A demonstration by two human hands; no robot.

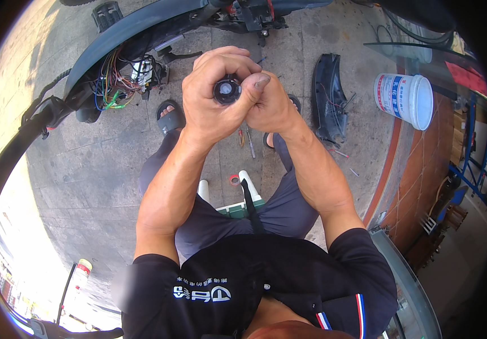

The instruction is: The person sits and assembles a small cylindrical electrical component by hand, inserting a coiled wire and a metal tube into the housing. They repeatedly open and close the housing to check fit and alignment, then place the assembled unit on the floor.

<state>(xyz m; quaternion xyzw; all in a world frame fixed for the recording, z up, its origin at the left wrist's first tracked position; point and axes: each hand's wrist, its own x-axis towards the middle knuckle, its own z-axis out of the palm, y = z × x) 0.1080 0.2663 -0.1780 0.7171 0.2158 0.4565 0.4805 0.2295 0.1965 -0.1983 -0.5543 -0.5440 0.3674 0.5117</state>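
Note:
My left hand [206, 104] is wrapped round a black cylindrical part [227, 90], its round end facing up with a pale centre. The left thumb lies across toward the right. Pressed against it is my right hand [275, 107], closed, with its fingers mostly hidden behind the left. Whether the right hand also grips the black part cannot be made out. Just beyond and left of the hands is a black lever [184, 56]. Further left hangs a bundle of coloured wires [116, 76] with green connectors, in an opened vehicle body with a dark curved panel [136, 28].
A black plastic cover [328, 99] with wires lies on the paving at right, near a white bucket [404, 99]. Screwdrivers [251, 141] lie between my feet. A red tape roll [234, 180] is by the green and white stool [235, 209]. At far left curves a black bar [6, 152].

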